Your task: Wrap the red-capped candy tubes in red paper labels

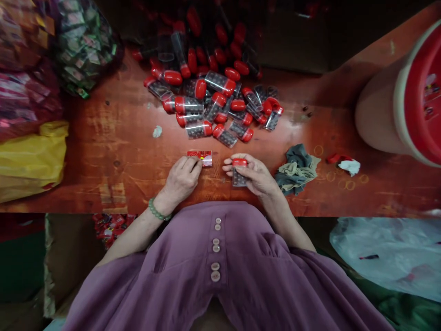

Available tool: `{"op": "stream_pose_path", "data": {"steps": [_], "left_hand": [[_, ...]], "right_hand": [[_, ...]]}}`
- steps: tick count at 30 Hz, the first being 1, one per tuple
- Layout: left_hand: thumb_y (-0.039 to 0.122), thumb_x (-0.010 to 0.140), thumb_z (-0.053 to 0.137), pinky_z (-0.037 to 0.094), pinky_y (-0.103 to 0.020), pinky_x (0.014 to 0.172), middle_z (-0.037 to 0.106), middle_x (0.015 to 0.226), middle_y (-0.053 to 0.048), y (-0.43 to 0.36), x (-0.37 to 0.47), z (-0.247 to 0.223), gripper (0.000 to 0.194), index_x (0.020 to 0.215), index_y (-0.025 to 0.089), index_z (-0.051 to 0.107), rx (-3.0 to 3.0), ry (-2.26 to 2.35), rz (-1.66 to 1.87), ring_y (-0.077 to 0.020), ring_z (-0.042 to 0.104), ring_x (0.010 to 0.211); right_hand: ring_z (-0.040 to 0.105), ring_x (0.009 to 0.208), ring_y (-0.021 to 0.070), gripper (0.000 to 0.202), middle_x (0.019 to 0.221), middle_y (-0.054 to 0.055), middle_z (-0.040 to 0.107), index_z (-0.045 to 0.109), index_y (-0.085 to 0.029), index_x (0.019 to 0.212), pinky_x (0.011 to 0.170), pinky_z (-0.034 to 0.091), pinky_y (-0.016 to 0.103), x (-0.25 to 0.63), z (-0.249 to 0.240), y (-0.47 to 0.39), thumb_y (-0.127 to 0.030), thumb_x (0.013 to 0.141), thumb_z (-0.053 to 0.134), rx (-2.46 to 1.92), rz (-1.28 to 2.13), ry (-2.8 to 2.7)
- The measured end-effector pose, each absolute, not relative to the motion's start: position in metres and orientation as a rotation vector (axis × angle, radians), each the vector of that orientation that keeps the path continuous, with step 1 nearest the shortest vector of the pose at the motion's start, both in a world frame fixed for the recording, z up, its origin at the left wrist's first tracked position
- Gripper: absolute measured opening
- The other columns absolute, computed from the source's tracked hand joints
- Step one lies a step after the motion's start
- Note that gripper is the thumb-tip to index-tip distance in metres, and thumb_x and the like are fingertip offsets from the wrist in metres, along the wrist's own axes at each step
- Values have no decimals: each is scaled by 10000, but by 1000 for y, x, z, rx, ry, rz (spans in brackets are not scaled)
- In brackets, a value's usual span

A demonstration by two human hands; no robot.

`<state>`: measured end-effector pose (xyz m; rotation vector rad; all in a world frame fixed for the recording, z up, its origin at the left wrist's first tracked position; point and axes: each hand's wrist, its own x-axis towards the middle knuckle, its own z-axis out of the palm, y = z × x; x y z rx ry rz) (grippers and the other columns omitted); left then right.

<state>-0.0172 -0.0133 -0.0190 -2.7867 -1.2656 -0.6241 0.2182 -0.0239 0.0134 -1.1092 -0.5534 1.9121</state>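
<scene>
My left hand (182, 178) has its fingers closed on a small red printed card (195, 154), which pokes out beyond the fingertips. In my right hand (259, 174) is a clear plastic case with a red cap (239, 179), held cap end away from me, dark round beads showing through its wall. The two hands are apart, low over the wooden table (120, 151). Ahead of them lies a heap of similar red-capped cases (215, 108), many with dark beads visible inside. Some at the back of the heap are in shadow.
Right of my right hand lie a crumpled cloth (296, 169) and rubber bands (342, 184). A large white bucket with red top (386, 101) stands farther right. Bags of small packets (84, 50) and a yellow bag (32, 158) occupy the left. An open carton (65, 257) sits below the table edge.
</scene>
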Motion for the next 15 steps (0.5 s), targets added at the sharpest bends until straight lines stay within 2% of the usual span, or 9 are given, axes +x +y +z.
{"op": "stream_pose_path", "data": {"steps": [2,4,8,12,15], "left_hand": [[83,954,420,486,-323,747,689,932,-117,-25,-24,-18,285,996,127,698,-2804,-1281,-623,-205,571,821],[80,947,444,493,-326,749,693,934,-115,-36,-29,-17,265,1015,130,695,-2815,-1311,-635,-201,570,814],[120,940,513,506,-336,748,692,923,-121,-48,-31,-10,199,1037,108,686,-2830,-1395,-672,-204,565,801],[168,946,534,511,-319,743,692,912,-106,-46,-29,-4,174,985,116,695,-2858,-1559,-782,-195,567,809],[167,949,525,503,-302,740,694,896,-90,-42,-28,-3,179,946,127,699,-2855,-1632,-795,-187,568,804]], "right_hand": [[755,870,129,420,974,10,762,615,-203,1044,767,620,224,218,15,-30,-311,713,850,-1109,1984,-521],[762,779,140,486,934,3,769,583,-222,1107,672,631,238,217,14,-35,-341,718,848,-1119,2037,-498],[717,597,106,481,858,6,764,577,-206,1059,489,553,169,212,11,-41,-411,714,843,-1187,2034,-557],[659,537,64,394,778,-7,729,616,-179,937,466,492,139,206,9,-41,-448,733,819,-1284,1953,-686],[636,523,62,370,732,-36,686,636,-191,943,467,487,157,203,8,-42,-448,741,808,-1299,1927,-748]]}}
